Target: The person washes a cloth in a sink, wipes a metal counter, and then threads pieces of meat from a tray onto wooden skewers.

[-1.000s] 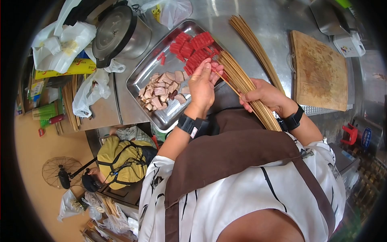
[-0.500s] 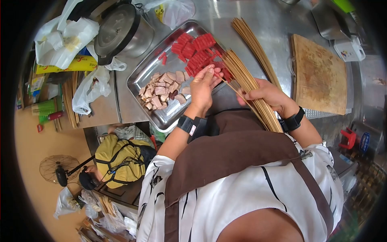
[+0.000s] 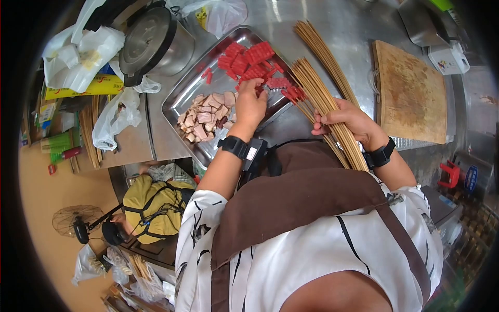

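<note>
My left hand (image 3: 250, 108) reaches over the metal tray (image 3: 174, 78), fingers curled in at the heap of red scored pieces (image 3: 240, 61). What its fingertips hold, if anything, is hidden. My right hand (image 3: 347, 124) is closed around a thick bundle of bamboo skewers (image 3: 314, 86), which slants up toward the tray. Under that bundle, the same hand keeps a few thinner-spread skewers whose tips carry red pieces (image 3: 293, 93). Pale cubes of meat (image 3: 202, 115) with a few dark bits lie in the tray, left of my left hand.
A second skewer bundle (image 3: 325, 57) lies on the steel counter beyond my right hand. Right of it is a wooden cutting board (image 3: 410, 93). A lidded metal pot (image 3: 156, 44) and plastic bags (image 3: 83, 57) stand left of the tray. Another person (image 3: 153, 208) is at lower left.
My left hand has left the skewer tip near my right hand and moved left to the red heap. My right hand still grips the skewers.
</note>
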A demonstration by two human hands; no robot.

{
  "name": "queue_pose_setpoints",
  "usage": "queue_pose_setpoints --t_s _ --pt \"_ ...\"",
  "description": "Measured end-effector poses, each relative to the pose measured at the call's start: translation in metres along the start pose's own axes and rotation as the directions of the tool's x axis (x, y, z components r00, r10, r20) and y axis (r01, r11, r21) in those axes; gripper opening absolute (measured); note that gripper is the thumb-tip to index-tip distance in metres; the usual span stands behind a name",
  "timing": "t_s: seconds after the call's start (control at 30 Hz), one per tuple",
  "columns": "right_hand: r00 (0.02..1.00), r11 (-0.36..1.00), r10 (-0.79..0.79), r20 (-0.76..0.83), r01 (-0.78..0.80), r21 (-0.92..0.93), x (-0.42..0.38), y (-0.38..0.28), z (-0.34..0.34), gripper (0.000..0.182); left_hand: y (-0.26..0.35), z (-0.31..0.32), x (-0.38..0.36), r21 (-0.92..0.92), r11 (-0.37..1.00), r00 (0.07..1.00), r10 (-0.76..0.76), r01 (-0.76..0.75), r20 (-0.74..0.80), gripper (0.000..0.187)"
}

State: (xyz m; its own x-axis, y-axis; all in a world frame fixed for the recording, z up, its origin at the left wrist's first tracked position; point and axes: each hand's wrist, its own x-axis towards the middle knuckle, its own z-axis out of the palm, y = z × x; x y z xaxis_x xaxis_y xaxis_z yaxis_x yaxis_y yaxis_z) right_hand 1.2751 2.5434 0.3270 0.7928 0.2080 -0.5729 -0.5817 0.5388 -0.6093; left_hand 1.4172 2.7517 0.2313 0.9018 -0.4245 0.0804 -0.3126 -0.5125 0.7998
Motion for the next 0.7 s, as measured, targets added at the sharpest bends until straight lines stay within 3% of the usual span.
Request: queue_pose_setpoints --t_s 0.1,0.2,0.5,0.7 --pt "1.0 1.0 -0.001 0.018 0.002 -0.027 0.0008 -0.0004 0.0002 0.031 -0.0036 0.0086 0.0084 0.154 0.98 0.992 0.125 -0.125 0.012 0.024" --pt "1.0 1.0 0.001 0.013 -0.001 -0.013 0.0005 0.0004 -0.001 0.032 -0.0044 0.0107 0.0121 0.169 0.976 0.99 0.134 -0.138 0.032 0.02" --pt "1.0 1.0 0.01 0.028 -0.01 -0.011 0.0027 0.0019 -0.0032 0.029 -0.0049 0.0059 0.0102 0.274 0.878 0.919 0.384 -0.393 0.089 0.013" --pt "0.999 1.0 0.005 0.033 -0.004 -0.018 0.001 0.0007 -0.0033 0.027 -0.0006 0.0047 0.0096 0.29 0.927 0.971 0.239 -0.237 0.027 0.011"
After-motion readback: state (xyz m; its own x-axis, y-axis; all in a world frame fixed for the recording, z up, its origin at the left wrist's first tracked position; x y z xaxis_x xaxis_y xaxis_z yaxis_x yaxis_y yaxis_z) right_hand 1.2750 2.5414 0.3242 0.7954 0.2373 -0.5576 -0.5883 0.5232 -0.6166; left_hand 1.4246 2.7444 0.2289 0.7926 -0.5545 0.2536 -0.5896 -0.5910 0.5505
